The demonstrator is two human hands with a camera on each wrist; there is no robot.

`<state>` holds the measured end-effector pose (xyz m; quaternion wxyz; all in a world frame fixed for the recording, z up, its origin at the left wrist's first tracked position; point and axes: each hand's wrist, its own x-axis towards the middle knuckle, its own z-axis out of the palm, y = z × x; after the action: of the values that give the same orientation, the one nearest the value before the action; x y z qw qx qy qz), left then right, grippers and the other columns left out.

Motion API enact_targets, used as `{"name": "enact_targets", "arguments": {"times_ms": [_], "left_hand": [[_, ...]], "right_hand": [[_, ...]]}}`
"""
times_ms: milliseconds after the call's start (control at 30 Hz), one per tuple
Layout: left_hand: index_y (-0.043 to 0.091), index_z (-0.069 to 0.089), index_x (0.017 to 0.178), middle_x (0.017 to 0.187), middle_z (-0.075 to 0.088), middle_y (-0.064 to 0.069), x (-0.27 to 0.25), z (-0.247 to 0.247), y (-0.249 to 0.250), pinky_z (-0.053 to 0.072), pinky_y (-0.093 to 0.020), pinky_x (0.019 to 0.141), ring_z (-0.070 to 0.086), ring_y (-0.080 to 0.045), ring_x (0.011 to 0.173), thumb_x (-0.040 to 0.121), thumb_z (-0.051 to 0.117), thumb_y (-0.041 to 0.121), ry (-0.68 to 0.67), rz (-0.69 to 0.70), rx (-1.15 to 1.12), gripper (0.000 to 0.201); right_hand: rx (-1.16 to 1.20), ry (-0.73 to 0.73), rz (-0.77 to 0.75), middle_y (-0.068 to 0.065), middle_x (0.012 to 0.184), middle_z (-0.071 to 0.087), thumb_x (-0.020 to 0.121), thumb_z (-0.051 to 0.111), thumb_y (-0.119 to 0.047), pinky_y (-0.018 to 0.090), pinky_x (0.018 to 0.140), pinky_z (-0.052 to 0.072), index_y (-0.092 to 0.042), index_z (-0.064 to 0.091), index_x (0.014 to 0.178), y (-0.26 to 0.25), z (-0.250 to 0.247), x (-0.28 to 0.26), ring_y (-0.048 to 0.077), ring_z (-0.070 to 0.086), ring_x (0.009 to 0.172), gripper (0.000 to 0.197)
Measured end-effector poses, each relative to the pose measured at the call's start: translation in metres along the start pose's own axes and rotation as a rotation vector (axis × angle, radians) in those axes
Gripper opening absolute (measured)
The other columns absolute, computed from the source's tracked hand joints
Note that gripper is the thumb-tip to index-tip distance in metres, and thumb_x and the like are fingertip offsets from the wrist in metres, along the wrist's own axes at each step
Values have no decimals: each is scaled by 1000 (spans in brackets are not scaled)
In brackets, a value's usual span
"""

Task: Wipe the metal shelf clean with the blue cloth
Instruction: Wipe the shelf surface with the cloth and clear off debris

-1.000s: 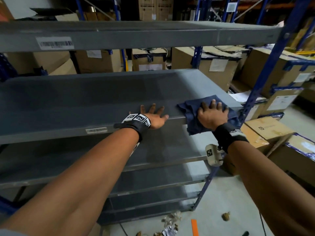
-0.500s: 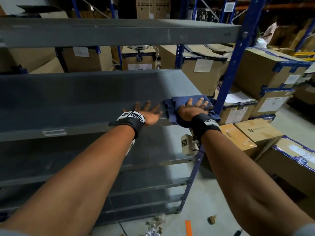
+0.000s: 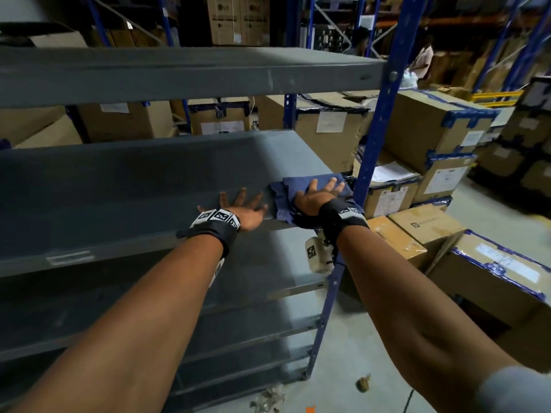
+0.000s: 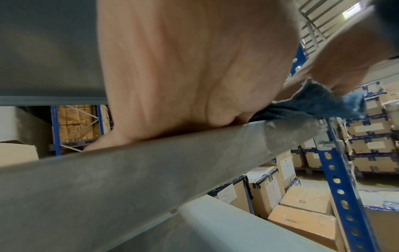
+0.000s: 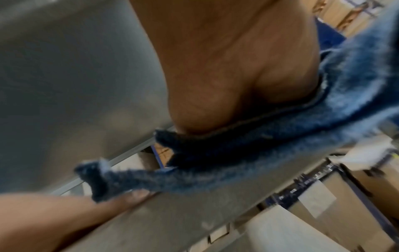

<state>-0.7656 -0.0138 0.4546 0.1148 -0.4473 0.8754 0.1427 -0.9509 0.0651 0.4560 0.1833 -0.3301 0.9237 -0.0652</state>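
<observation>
Pressing flat with fingers spread, the right hand (image 3: 317,195) pins a crumpled blue cloth (image 3: 286,201) beneath it at the grey metal shelf (image 3: 134,186) front-right corner; the left hand (image 3: 243,208) rests spread alongside, open shelf stretching leftward.

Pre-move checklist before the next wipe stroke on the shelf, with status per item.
1. Right hand flat on blue cloth, fingers spread: ok.
2. Cloth lies on the metal shelf: ok, though one edge hangs over the front lip.
3. Left hand braces on the shelf beside the cloth, fingers straight: ok.
4. Stroke path to the left free of objects: ok.
5. Blue upright close to the cloth's right side: not ok for a rightward stroke.
6. Shelf cleanliness: cannot tell.
</observation>
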Motion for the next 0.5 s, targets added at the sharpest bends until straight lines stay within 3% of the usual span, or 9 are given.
{"name": "enact_targets", "arguments": {"times_ms": [133, 367, 500], "left_hand": [[67, -5, 146, 165, -15, 20, 1, 0, -1, -10, -81, 105, -19, -30, 153, 88, 10, 83, -5, 16, -48, 62], [65, -9, 147, 163, -23, 22, 10, 1, -5, -6, -83, 103, -23, -30, 152, 93, 13, 76, 5, 17, -6, 59], [68, -7, 145, 163, -19, 23, 11, 3, -5, -8, -83, 102, -21, -31, 153, 89, 11, 81, 0, 23, -34, 61]], "right_hand": [[-6, 128, -54, 26, 161, -20, 94, 22, -62, 69, 112, -16, -22, 5, 159, 3, 24, -3, 48, -22, 146, 78], [-34, 26, 100, 23, 162, -21, 99, 20, -63, 74, 110, -5, -24, -2, 160, -8, -3, 16, 52, -20, 145, 75], [-43, 85, 8, 25, 161, -21, 95, 19, -66, 73, 110, -11, -22, -2, 159, -3, 16, 5, 51, -23, 145, 80]]}}
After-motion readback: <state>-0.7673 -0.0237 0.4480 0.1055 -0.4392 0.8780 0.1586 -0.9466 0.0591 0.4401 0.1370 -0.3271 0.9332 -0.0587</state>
